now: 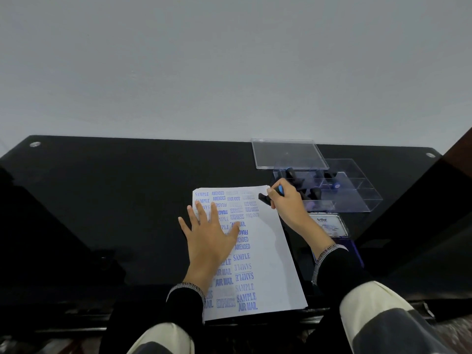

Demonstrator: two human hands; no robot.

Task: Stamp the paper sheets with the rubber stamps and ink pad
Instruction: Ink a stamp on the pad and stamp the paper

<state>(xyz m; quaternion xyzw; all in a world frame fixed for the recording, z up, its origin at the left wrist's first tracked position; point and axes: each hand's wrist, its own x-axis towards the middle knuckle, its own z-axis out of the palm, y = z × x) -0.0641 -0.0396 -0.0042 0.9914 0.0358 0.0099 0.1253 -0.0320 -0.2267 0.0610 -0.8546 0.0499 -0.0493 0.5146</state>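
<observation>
A stack of white paper sheets [270, 254] lies on the black glass table [102, 200], its top sheet covered with many blue stamp marks down the left and middle. My left hand [209, 233] presses flat on the sheet with fingers spread. My right hand [286, 200] grips a black rubber stamp with a blue top [267, 198] at the sheet's upper right corner; whether the stamp's face touches the paper is unclear. The ink pad [329, 224] sits open just right of the paper, partly hidden by my right forearm.
A clear plastic compartment box [357, 190] holding several more stamps stands behind my right hand. Its clear lid [288, 153] lies flat beyond it near the wall. The table's right edge meets a dark surface at the far right.
</observation>
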